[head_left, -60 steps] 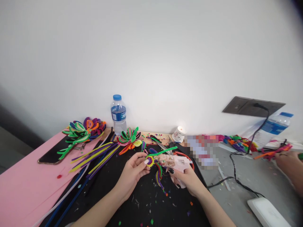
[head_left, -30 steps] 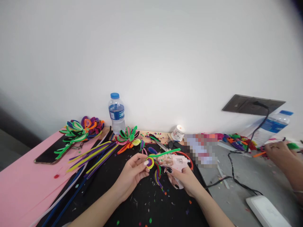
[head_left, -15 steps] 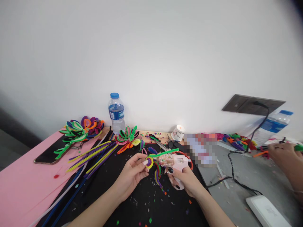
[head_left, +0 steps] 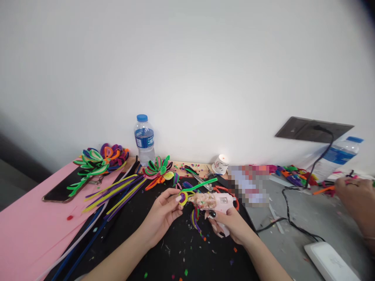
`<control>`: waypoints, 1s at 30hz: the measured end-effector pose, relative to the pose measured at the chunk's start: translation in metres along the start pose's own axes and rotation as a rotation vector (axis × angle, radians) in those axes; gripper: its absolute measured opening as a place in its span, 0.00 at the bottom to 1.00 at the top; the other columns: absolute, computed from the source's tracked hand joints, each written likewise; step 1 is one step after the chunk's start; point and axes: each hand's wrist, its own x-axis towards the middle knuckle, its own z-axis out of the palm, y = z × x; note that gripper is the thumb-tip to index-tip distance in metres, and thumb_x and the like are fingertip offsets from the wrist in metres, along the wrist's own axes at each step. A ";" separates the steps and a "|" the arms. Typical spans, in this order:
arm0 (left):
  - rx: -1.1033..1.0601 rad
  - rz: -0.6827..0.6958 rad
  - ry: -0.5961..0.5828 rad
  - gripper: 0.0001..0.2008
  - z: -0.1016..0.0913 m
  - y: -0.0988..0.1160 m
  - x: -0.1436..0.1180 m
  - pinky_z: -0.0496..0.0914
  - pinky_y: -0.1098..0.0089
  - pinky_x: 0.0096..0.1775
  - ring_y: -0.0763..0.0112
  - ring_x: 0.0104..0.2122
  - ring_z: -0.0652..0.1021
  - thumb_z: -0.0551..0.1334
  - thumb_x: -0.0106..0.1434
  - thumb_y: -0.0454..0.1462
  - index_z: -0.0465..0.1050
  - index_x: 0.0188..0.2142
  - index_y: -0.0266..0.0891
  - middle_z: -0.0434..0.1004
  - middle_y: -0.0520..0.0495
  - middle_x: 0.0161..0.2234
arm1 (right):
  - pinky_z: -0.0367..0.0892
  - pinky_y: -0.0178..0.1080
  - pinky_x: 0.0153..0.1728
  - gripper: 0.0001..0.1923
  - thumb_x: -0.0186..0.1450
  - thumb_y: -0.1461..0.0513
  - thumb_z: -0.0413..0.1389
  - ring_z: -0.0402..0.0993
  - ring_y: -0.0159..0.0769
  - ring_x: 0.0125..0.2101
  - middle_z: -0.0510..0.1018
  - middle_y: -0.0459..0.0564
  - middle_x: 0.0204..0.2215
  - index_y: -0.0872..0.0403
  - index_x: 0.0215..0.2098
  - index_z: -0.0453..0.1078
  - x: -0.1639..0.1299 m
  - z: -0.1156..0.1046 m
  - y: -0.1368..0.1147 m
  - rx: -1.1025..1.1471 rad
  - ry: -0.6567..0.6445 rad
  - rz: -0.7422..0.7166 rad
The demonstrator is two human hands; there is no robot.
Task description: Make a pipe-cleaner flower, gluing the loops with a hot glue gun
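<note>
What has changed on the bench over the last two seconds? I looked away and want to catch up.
Little. The right hand keeps hold of the pink glue gun, nozzle at the coiled pipe-cleaner piece pinched by the left hand; both drifted slightly left. At the far right another person's hand shifted about among its pipe cleaners. The water bottle, phone and loose pipe cleaners stayed put.

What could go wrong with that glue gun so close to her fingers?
The glue gun in the right hand points its tip at the pipe-cleaner flower pinched by the left hand, so hot glue might touch those fingertips. Its black cord trails across the grey table towards another person's hand, which could snag it. Loose pipe cleaners lie nearby and might stick to drips.
</note>
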 end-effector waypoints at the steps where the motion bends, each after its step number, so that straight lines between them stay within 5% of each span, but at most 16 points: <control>1: 0.000 0.001 0.000 0.09 0.000 0.000 0.000 0.70 0.77 0.30 0.79 0.25 0.72 0.67 0.52 0.31 0.71 0.35 0.38 0.72 0.51 0.27 | 0.53 0.27 0.11 0.17 0.50 0.54 0.63 0.55 0.21 0.11 0.67 0.40 0.13 0.58 0.29 0.68 -0.001 0.000 0.000 0.000 -0.012 0.005; 30: 0.023 -0.056 -0.071 0.08 0.001 0.000 -0.005 0.69 0.77 0.29 0.80 0.24 0.71 0.67 0.52 0.32 0.72 0.33 0.37 0.70 0.53 0.25 | 0.52 0.28 0.12 0.18 0.50 0.53 0.63 0.54 0.21 0.11 0.67 0.40 0.13 0.58 0.29 0.67 0.001 0.002 -0.002 -0.005 0.046 -0.031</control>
